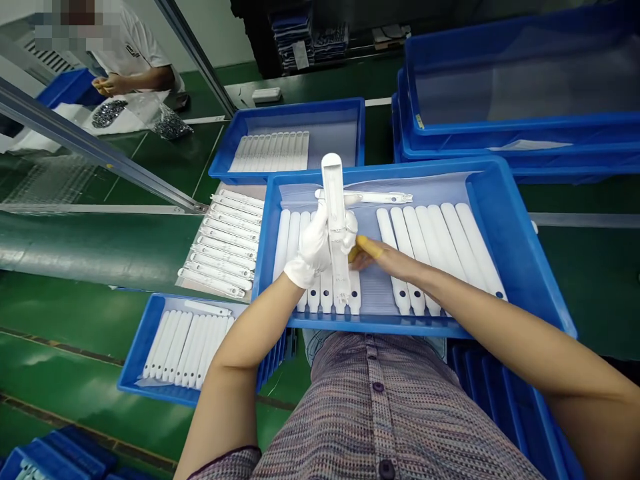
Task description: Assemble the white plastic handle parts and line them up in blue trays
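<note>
My left hand (315,243), in a white glove, grips a long white plastic part (335,193) upright over the blue tray (530,247). The part's ribbed, hollow side faces me. Close against its lower right side is my right hand (367,252), with yellow covers on its fingertips. Those fingers are curled, and what they pinch, if anything, is hidden. Behind the held part, another white part (385,197) lies crosswise in the tray. Smooth white parts stand in rows, one row (435,247) at right and another (286,243) at left, partly covered by my hands.
White parts (225,243) lie on a board left of the tray. More fill a blue tray (133,363) at lower left and another (361,133) behind. Stacked blue bins (500,127) stand at back right. A metal frame post (125,157) slants at left; a co-worker (145,60) sits beyond.
</note>
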A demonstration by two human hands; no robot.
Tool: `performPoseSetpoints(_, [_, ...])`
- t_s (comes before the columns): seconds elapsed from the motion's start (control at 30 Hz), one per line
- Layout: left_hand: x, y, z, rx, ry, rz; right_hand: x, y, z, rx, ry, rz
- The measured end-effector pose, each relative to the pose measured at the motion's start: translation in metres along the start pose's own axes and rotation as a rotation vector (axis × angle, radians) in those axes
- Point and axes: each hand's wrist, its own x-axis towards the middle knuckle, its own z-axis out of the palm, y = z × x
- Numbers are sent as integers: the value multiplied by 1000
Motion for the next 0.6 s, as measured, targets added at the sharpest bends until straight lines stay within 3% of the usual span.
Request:
performPoseSetpoints(0.1, [-1, 4, 0, 138, -49, 89, -20, 7, 11, 500, -140, -177])
performPoseSetpoints(0.2, [0, 10, -6, 476, -2, 369, -33, 14, 27, 608, -70, -214])
performPoseSetpoints(0.3, [1, 14, -15, 839, 87, 628, -36, 19, 30, 542, 50, -228])
performPoseSetpoints(0.4, [0, 18, -20, 1018, 147, 768, -36, 21, 23, 400, 146, -252])
performPoseSetpoints(0.6, [-2, 23, -21, 1116, 263, 927, -33, 24, 19, 252, 95, -231])
